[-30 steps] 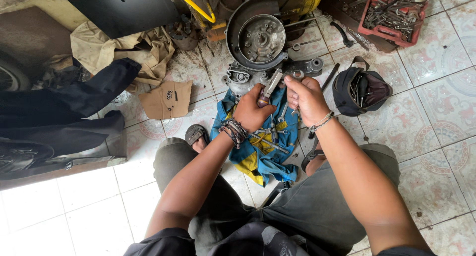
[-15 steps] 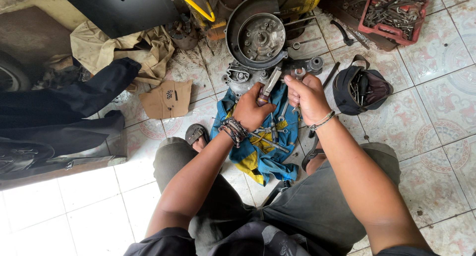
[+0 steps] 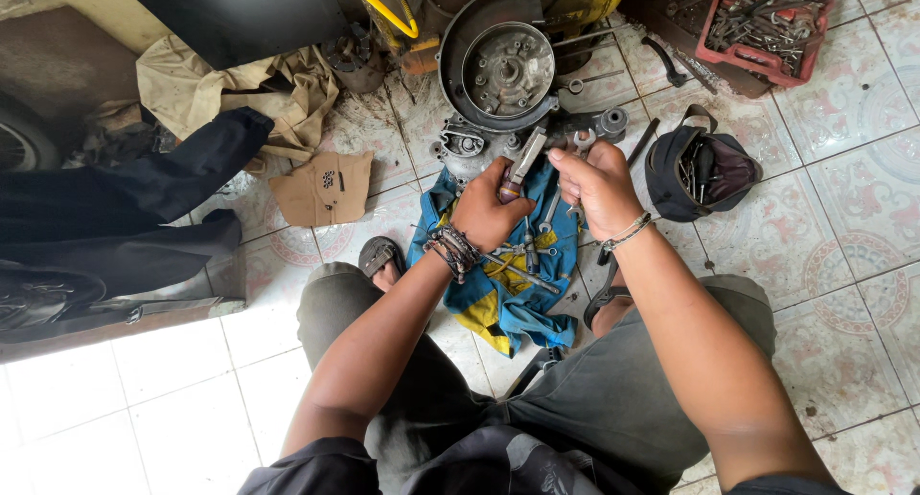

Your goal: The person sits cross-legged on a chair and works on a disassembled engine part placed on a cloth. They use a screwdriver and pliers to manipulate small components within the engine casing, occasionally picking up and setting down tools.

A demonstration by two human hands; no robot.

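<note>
Above the blue-and-yellow cloth (image 3: 508,303), left hand (image 3: 489,207) clasps a dark-handled metal tool (image 3: 522,164); right hand (image 3: 599,184) pinches a small part; seemingly fitting, needing steady alignment.

soft even daylight, sharp focus, glare on lower-left tiles (image 3: 144,409).

We see small repair workshop, work done on floor. Patterned tiled floor (image 3: 843,198) grimy; round engine casing (image 3: 498,69) opened up; red tray (image 3: 767,21) full of metal tools; open black tool pouch (image 3: 700,174); spanners on blue-yellow cloth (image 3: 508,294); tyre (image 3: 19,150) at left edge.
</note>
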